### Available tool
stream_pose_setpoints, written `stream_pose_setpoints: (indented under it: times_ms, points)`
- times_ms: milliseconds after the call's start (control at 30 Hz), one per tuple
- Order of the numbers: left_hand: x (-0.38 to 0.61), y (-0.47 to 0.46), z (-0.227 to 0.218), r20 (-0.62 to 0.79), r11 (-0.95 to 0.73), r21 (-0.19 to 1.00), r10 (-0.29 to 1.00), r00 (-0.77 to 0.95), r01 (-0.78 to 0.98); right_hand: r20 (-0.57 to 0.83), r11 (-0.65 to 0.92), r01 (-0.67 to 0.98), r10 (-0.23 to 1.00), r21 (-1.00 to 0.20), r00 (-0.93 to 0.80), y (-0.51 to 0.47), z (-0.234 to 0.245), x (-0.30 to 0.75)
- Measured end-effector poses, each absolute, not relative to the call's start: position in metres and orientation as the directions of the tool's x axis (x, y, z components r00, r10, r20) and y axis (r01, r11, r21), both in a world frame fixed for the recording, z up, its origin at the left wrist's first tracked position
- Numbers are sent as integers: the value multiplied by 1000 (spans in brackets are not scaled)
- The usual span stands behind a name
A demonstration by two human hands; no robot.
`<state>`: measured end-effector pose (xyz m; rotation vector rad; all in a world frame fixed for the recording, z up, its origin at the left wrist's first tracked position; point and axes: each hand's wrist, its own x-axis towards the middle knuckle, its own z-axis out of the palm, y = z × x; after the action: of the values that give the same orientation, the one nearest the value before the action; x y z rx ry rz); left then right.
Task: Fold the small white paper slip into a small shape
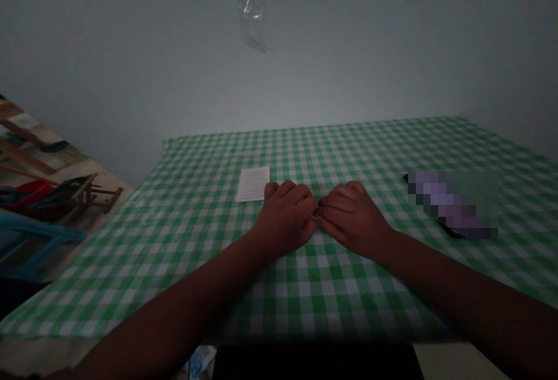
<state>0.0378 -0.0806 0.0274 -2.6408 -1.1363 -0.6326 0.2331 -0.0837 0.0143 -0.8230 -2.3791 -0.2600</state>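
My left hand (283,220) and my right hand (353,218) meet at the middle of the table, fingers curled inward. Between their fingertips, a small pale object (314,218) shows, mostly hidden, and I cannot tell what it is. Both hands rest low over a green-and-white gingham tablecloth (331,293). Beyond my left hand lies a white printed sheet of paper (252,184), just apart from the fingers. A dark flat object (451,204), pixelated and unreadable, lies to the right of my right hand.
A pale wall (279,83) rises behind the table, with a clear plastic bag (251,20) hanging at the top. Down on the floor at the left are a blue plastic chair (35,240), a red item (32,197) and a small wooden folding stool (82,194).
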Motion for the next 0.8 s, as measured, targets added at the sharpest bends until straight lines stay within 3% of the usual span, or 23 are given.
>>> stream_pose_setpoints:
  times_ms: [267,533,800]
  points:
    - [14,-62,35,462,-577,20,730,504,817,608,729,684,550,-15,-573,-74,15,245]
    - [32,-78,29,464,-699,24,641,612,714,590,762,648,531,-17,-608,-80,12,237]
    - [40,-82,26,470,-693,10,639,608,721,596,788,616,503,-18,-626,-83,13,234]
